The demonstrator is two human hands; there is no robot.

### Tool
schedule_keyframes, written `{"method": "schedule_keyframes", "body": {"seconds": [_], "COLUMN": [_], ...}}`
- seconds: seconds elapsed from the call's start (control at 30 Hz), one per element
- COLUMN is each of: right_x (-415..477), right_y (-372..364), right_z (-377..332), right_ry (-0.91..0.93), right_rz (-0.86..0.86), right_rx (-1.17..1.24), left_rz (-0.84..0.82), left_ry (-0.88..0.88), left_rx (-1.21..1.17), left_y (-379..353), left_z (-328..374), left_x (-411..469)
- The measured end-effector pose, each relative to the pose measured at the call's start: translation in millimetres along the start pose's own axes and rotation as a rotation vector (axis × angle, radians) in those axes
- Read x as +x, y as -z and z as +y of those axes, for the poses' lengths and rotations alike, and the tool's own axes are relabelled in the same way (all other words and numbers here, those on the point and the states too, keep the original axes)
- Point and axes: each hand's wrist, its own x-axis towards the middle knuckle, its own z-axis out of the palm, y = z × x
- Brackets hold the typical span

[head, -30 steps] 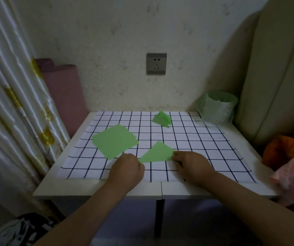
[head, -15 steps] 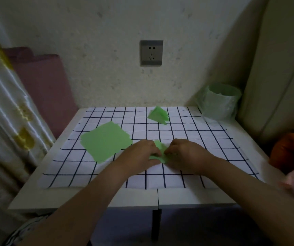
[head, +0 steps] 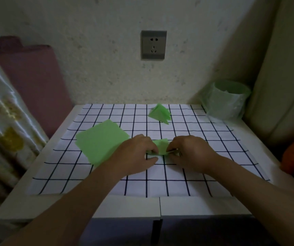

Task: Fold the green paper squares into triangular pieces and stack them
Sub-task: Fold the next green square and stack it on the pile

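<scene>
Pinching half-folded green piece point(head: 161, 146), left hand point(head: 137, 154) and right hand point(head: 189, 151) both curled on its near edge; unfolded squares point(head: 101, 141) left of grip; finished triangles point(head: 159, 113) beyond. Risk: crooked crease from slipped corners.

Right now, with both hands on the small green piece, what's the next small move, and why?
Probably press the fold flat. The left hand and right hand both pinch the part-folded green piece, its near edge raised off the checked mat, so it looks unfinished; the folded triangles wait at the far side.
</scene>
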Motion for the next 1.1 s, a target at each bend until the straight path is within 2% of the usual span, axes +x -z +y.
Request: {"method": "schedule_keyframes", "body": {"seconds": [0.13,0.3,0.5,0.57,0.63,0.77,0.87,0.97,1.1], "right_x": [2,6,2,2,3,7,11,14,16], "right_y": [-5,-1,0,-1,-1,-3,-6,-6,-2], "right_z": [-4,-2,1,-2,-4,-7,-8,-11,-14], "right_ry": [-0.044,-0.176,-0.169,-0.155,-0.160,-0.260,-0.356,-0.443,-0.483], "right_rz": [0.056,0.097,0.004,-0.013,-0.011,-0.023,-0.069,-0.024,0.124], "right_rx": [0.166,0.480,0.461,0.441,0.467,0.538,0.545,0.665,0.895], "left_rz": [-0.016,0.020,-0.052,-0.025,0.020,0.033,0.052,0.038,-0.065], "left_ry": [0.079,0.214,0.375,0.441,0.510,0.645,0.733,0.854,0.940], "left_rx": [-0.040,-0.220,-0.489,-0.567,-0.543,-0.505,-0.642,-0.842,-0.923], "left_y": [-6,-4,1,1,0,0,3,6,19], "left_z": [0,-2,1,5,5,3,9,16,25], "left_x": [0,0,-4,-4,-3,-2,3,11,18]}}
